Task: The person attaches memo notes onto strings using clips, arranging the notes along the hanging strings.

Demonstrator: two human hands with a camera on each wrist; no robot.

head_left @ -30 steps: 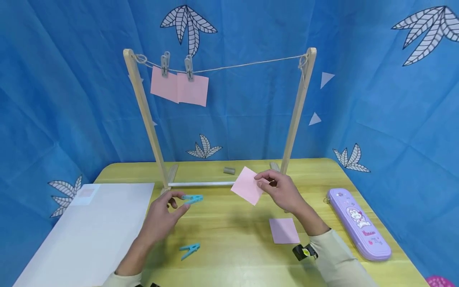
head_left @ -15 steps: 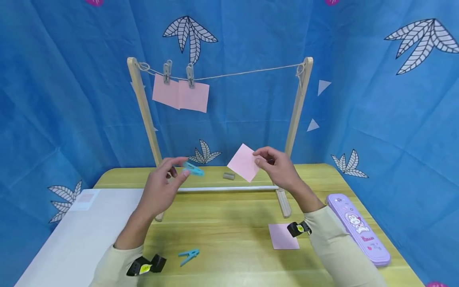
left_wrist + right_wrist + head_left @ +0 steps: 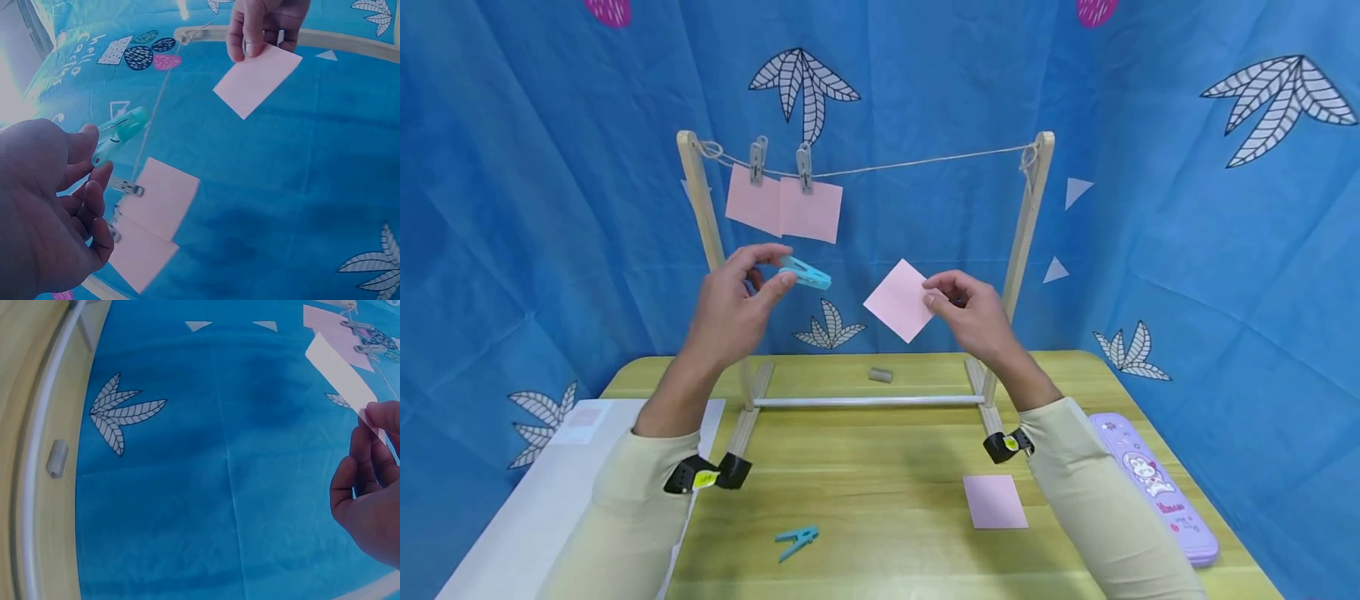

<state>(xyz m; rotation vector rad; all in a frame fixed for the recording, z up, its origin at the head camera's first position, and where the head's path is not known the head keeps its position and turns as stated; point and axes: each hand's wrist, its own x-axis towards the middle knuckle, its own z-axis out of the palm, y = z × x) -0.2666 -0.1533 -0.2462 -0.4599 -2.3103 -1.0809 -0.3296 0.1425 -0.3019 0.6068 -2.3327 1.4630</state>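
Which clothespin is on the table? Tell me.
The blue clothespin lying in the foreground; the left hand pinches another blue clothespin, and two gray clothespins grip the string.

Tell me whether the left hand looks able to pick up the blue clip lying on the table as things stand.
Probably not right away: the left hand is occupied, pinching a second clip. Otherwise the way looks free, since the blue clip lies uncovered on the table.

On the yellow wooden counter (image 3: 850,467), a pale wooden frame (image 3: 1024,233) stands before the blue patterned curtain (image 3: 940,75); two pink square papers (image 3: 811,218) hang left on its beige string (image 3: 917,162). A white paper sheet (image 3: 535,500) lies left, a purple oblong case (image 3: 1157,487) right. Between, a light-blue plastic peg (image 3: 805,535) lies left of a flat pink square (image 3: 995,502).
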